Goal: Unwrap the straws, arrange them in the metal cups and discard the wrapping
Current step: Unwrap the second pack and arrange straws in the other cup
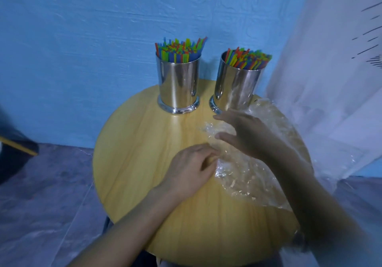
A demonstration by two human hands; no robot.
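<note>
- Both the left metal cup (178, 85) and the right metal cup (235, 87) stand upright at the far edge of the round wooden desk (134, 163), near each other but apart.
- Coloured straws (179, 49) fill them, ends pointing up.
- Clear plastic wrapping (248, 175) lies crumpled on the desk's right half, its long axis running from the right cup's base toward the lower right rim.
- The left hand (190, 169), at frame centre, curls its fingers on the wrapping's left edge.
- The right hand (246, 134) spreads straight fingers over the wrapping; whether it touches, I cannot tell.
- Bare wood lies on the desk's left half.
</note>
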